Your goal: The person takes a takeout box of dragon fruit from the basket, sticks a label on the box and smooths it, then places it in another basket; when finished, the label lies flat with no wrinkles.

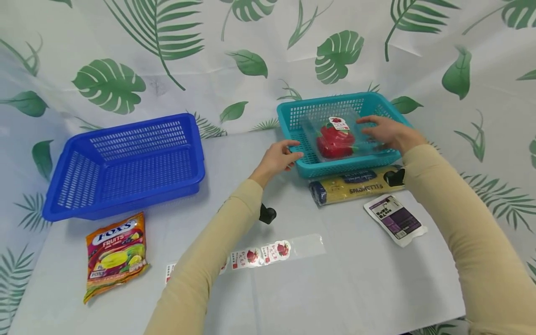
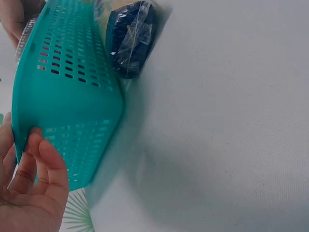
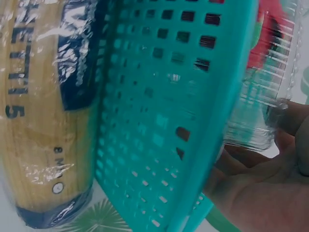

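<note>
A teal basket (image 1: 335, 166) stands at the back right of the table. In it sits a clear plastic box (image 1: 310, 118), tilted, with red dragon fruit (image 1: 333, 142) inside and a label on its lid. My left hand (image 1: 277, 159) is at the basket's left end; in the left wrist view thumb and fingers lie on either side of the rim, gripping it. At the box's right end is my right hand (image 1: 387, 132). The right wrist view shows its thumb on the box's edge and its other fingers underneath, partly hidden by the basket wall.
A spaghetti pack (image 1: 356, 187) lies against the basket's front, with a purple-and-white packet (image 1: 395, 219) nearby. A blue basket (image 1: 142, 170) stands at the left, a Fox's candy bag (image 1: 116, 256) before it. A strip of dragon-fruit stickers (image 1: 268, 253) lies partly under my left sleeve.
</note>
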Tool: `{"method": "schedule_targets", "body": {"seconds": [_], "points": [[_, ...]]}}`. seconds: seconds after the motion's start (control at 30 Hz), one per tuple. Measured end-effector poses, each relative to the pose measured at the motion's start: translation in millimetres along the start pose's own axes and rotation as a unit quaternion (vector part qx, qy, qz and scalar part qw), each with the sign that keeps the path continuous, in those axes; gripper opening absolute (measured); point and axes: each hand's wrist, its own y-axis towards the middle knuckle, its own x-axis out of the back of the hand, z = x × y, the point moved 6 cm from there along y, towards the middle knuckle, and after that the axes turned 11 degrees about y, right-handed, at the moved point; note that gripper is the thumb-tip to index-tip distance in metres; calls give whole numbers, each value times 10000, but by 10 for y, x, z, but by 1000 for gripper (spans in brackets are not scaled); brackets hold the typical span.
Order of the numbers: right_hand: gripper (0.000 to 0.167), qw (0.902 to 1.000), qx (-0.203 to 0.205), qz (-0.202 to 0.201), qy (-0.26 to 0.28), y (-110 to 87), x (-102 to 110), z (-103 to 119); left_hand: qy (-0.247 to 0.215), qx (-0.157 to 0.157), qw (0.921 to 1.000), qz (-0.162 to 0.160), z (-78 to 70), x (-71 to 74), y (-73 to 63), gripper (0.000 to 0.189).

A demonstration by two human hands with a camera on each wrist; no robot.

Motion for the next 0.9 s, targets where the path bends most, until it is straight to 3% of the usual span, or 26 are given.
{"method": "schedule_targets", "body": {"seconds": [0.4,0.9], "points": [[61,9994,-57,335,108,-26,-18,-36,-48,1,10000,17,-9,-5,0,43],[56,9998,130,-17,-171,27,12,-61,-142,31,9999,-65,-14,-9,-10,41]]}}
